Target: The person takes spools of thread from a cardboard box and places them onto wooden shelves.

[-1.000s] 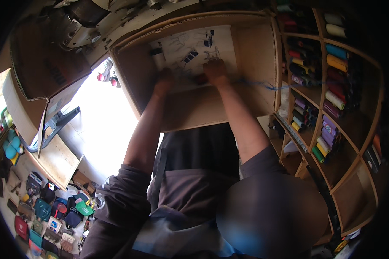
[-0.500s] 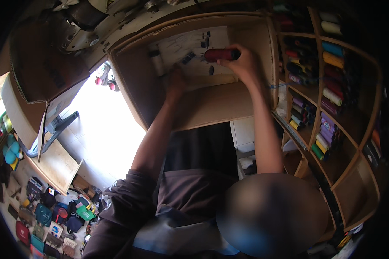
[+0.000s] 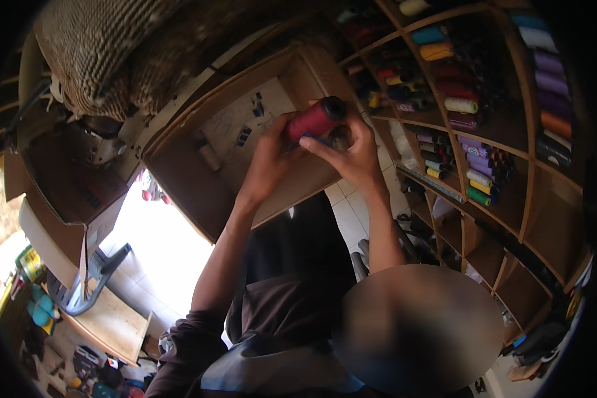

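Observation:
A dark red spool of thread with a black end is held tilted over an open cardboard box. My left hand closes round its left end. From the other side, my right hand grips it, the thumb lying along its near face. Something thin and bluish shows below the spool by that thumb; I cannot make out what it is. In the box lie a pale spool and several small dark pieces on a light bottom.
Wooden shelves with many coloured thread spools stand at the right. Another open carton is at the left, above a small wooden table. A ribbed brown cloth fills the upper left. Bright light falls on the tiled floor.
My left hand has come out of the box and joined my right hand on the red spool. The spool has moved nearer and tilted. The whole view has swung to the right.

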`<state>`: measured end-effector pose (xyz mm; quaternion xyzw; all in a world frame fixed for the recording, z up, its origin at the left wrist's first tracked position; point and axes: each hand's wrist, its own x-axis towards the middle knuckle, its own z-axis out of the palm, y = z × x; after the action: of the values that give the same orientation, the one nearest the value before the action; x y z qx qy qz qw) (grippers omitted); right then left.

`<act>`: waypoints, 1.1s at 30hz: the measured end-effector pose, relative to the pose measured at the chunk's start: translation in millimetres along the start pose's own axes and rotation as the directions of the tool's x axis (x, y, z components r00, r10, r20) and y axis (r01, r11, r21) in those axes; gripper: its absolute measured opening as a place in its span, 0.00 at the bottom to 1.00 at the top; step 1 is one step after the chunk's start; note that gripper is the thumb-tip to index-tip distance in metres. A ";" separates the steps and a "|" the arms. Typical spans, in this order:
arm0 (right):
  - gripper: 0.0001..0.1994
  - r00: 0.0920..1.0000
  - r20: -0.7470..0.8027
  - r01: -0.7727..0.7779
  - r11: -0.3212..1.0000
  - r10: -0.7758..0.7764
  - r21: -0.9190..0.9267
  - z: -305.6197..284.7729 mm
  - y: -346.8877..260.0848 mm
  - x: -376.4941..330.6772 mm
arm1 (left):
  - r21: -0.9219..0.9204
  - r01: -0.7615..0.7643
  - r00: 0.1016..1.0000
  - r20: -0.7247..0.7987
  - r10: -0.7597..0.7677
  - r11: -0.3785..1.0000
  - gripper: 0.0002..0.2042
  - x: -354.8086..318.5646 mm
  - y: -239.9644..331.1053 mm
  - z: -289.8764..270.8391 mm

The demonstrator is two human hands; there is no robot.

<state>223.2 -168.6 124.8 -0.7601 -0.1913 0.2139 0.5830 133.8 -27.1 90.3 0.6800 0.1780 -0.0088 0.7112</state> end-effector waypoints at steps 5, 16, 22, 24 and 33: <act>0.22 0.977 -0.209 0.049 0.998 -0.042 0.030 -40.9 -50.1 -21.7 | -0.126 -0.113 0.982 0.136 0.130 0.986 0.25 8.9 62.2 44.0; 0.22 0.963 -0.157 0.189 0.964 -0.220 -0.188 -86.9 -114.1 -43.7 | -0.059 -0.029 0.935 0.351 0.048 0.998 0.31 5.1 96.3 43.7; 0.22 0.847 -0.524 0.103 0.995 -0.091 -0.007 -127.0 -100.4 -10.9 | 0.873 -0.346 0.930 0.367 0.005 0.345 0.17 21.4 -67.9 -50.3; 0.22 0.768 -0.639 0.068 0.998 -0.043 0.014 -164.3 -108.7 -2.1 | 0.947 -0.246 0.945 0.282 0.166 -0.206 0.10 -1.9 -128.4 -76.7; 0.22 0.484 -0.845 -0.178 0.919 -0.229 -0.351 -292.7 -128.6 98.6 | 0.925 -0.242 0.728 0.373 0.575 -0.293 0.03 81.1 15.5 13.6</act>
<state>460.7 -319.0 306.2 -0.8592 0.0813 -0.2538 0.4366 217.0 -20.5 83.9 0.9748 -0.0587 0.1932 -0.0948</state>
